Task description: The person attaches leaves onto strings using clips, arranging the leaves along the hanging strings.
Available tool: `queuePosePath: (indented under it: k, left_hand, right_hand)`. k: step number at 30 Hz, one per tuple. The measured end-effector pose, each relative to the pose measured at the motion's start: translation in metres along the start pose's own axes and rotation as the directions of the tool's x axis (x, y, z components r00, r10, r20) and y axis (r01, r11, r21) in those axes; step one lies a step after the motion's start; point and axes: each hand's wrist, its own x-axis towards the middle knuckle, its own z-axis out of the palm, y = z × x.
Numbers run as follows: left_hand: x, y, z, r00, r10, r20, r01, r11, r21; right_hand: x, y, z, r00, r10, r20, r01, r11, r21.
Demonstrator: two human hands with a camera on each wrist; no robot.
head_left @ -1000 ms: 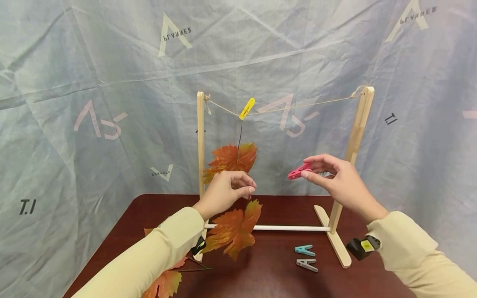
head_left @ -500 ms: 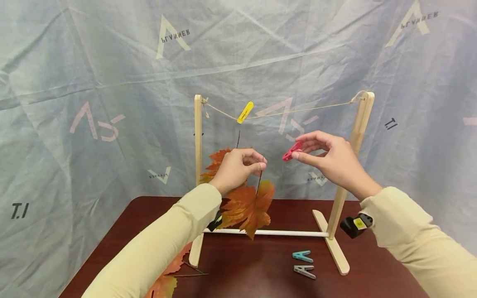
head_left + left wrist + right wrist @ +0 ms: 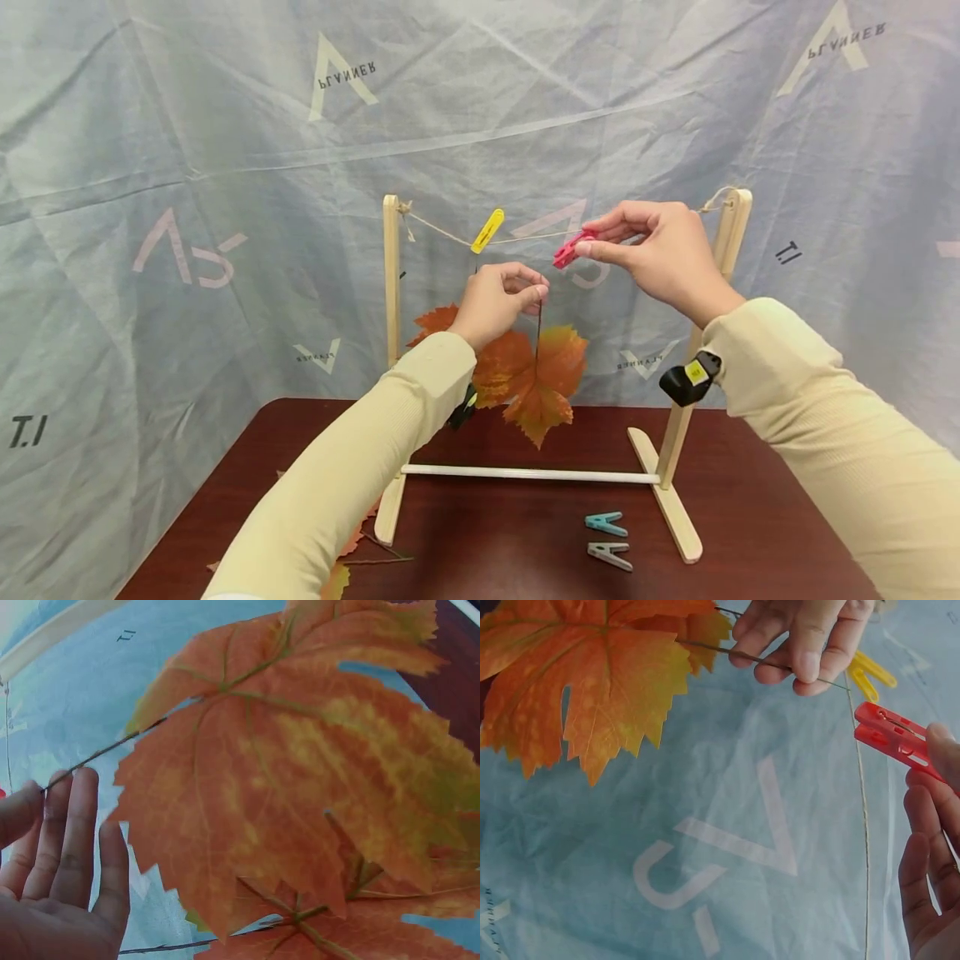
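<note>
My left hand (image 3: 504, 302) pinches the thin dark stem of an orange artificial leaf (image 3: 542, 387), which hangs below the fingers. In the right wrist view the stem's tip reaches close to the string (image 3: 864, 817). My right hand (image 3: 663, 254) pinches a red clothespin (image 3: 892, 735) between thumb and fingers, close to the string and to the right of the left hand. A yellow clothespin (image 3: 487, 231) sits on the string, holding the stem of a second leaf (image 3: 435, 323), partly hidden behind my left hand and the first leaf.
The string spans two wooden posts (image 3: 392, 283), joined low by a white rod (image 3: 525, 473). On the dark red table (image 3: 480, 533) lie a blue clothespin (image 3: 606, 523) and a grey clothespin (image 3: 611, 554). More leaves (image 3: 352, 542) lie partly under my left sleeve.
Both hands have risen toward the string, the left carrying the leaf up and right, the right bringing the red clothespin up and slightly left.
</note>
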Motion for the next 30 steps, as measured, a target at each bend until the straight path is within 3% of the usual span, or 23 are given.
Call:
queuePosePath:
  k: [4, 12, 30]
  left_hand:
    - [0.007, 0.002, 0.000, 0.995, -0.003, -0.095, 0.005, 1.000, 0.024]
    - [0.014, 0.003, 0.000, 0.969, 0.006, -0.248, 0.010, 0.998, 0.061]
    - [0.021, 0.002, 0.006, 0.957, -0.005, -0.291, 0.020, 0.999, 0.047]
  right_hand:
    - [0.013, -0.003, 0.000, 1.000, 0.019, -0.001, -0.019, 0.999, 0.040]
    - [0.036, -0.010, 0.005, 0.995, 0.076, 0.069, -0.085, 0.987, 0.134]
    - [0.043, -0.012, 0.022, 0.989, 0.086, 0.121, -0.100, 0.987, 0.123]
